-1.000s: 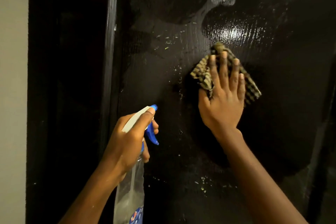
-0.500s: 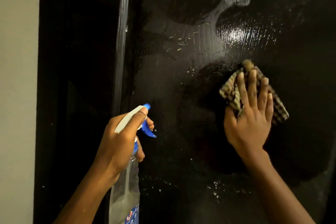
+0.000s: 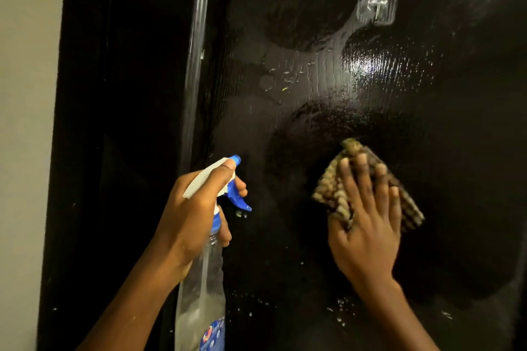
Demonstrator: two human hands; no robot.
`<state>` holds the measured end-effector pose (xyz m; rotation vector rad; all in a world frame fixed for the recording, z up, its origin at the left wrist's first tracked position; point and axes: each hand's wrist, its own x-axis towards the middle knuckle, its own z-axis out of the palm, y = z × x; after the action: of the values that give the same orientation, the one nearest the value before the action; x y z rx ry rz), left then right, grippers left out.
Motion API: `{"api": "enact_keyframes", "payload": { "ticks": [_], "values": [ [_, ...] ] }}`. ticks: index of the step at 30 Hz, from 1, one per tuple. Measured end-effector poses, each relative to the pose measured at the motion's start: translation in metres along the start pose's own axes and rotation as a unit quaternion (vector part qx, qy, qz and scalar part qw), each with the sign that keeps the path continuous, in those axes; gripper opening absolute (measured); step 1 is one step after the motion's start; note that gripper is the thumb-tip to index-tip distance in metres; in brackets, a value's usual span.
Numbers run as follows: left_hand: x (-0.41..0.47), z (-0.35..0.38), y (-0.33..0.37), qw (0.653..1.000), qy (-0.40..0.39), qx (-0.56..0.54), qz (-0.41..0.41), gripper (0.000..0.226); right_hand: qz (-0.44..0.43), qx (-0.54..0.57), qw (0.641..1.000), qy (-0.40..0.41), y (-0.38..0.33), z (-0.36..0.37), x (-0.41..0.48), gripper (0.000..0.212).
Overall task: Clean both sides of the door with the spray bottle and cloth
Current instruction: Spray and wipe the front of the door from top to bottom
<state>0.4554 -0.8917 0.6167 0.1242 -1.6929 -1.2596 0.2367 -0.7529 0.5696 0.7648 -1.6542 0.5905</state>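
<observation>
The glossy black door (image 3: 456,151) carries a clear adhesive hook (image 3: 377,4), used here as the reference point.

**Right hand.** The right hand (image 3: 368,231) lies well below the hook, slightly to its left. Its fingers (image 3: 362,177) are straight, slightly spread and laid flat. They press the brown-and-tan checked cloth (image 3: 328,191) against the door. A flat palm spreads the load over the cloth, which suits wiping a wide panel.

**Cloth position.** The cloth sits between the fingers and the door surface. Its bunched corner protrudes past the fingertips toward the hook, and folded edges show on both sides of the hand.

**Left hand.** The left hand (image 3: 194,216) is below and far left of the hook. It grips the neck of the clear plastic spray bottle with white-and-blue trigger head (image 3: 202,293). The index finger lies along the top of the head, and the other fingers curl at the trigger. The nozzle points at the door, so the bottle appears to be held ready for another spray.

**Surface.** A wet sheen (image 3: 379,63) lies directly below the hook. Droplets (image 3: 340,305) speckle the door far below it, so wiping on this side is judged incomplete.
</observation>
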Motion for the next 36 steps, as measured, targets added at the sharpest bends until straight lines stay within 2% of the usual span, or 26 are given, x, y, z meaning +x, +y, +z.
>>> {"api": "enact_keyframes", "payload": {
  "ticks": [4,10,12,16,19,21,23,25,27,29,31,36],
  "values": [
    [0.013,-0.001,0.011,1.0,-0.025,0.003,0.004,0.046,0.109,0.035,0.993,0.017,0.014,-0.017,0.06,0.074],
    [0.026,-0.014,0.026,1.0,0.016,-0.018,0.018,0.048,0.122,0.025,0.992,0.035,-0.02,-0.024,0.151,0.071],
    [0.023,-0.021,0.025,0.999,0.037,-0.029,0.017,0.046,0.084,0.022,0.996,0.027,-0.047,-0.022,0.173,0.071],
    [0.016,-0.03,0.021,0.998,0.058,-0.027,0.015,0.044,-0.075,0.003,0.997,0.009,-0.09,-0.012,0.167,0.073],
    [0.014,-0.035,0.02,0.998,0.055,-0.016,0.018,0.043,-0.191,-0.014,0.981,-0.018,-0.086,-0.006,0.123,0.069],
    [0.013,-0.039,0.021,0.998,0.05,-0.007,0.022,0.042,-0.204,-0.027,0.978,-0.03,-0.064,-0.007,0.092,0.069],
    [0.013,-0.041,0.02,0.999,0.045,0.0,0.029,0.042,-0.15,-0.023,0.988,-0.013,-0.035,-0.01,0.079,0.07],
    [0.014,-0.043,0.02,0.999,0.04,0.004,0.033,0.042,-0.052,-0.01,0.999,0.01,-0.014,-0.016,0.09,0.069],
    [0.015,-0.044,0.019,0.999,0.03,0.004,0.034,0.042,0.053,0.008,0.998,0.021,-0.011,-0.024,0.116,0.07],
    [0.016,-0.046,0.018,0.999,0.026,0.004,0.034,0.043,0.108,0.017,0.994,0.025,-0.025,-0.028,0.147,0.073],
    [0.016,-0.05,0.019,0.999,0.028,0.004,0.036,0.043,0.076,0.001,0.997,0.008,-0.052,-0.026,0.173,0.075],
    [0.012,-0.066,0.016,0.998,0.048,-0.011,0.035,0.043,-0.116,-0.016,0.993,-0.009,-0.121,-0.01,0.177,0.073]
  ]
}}
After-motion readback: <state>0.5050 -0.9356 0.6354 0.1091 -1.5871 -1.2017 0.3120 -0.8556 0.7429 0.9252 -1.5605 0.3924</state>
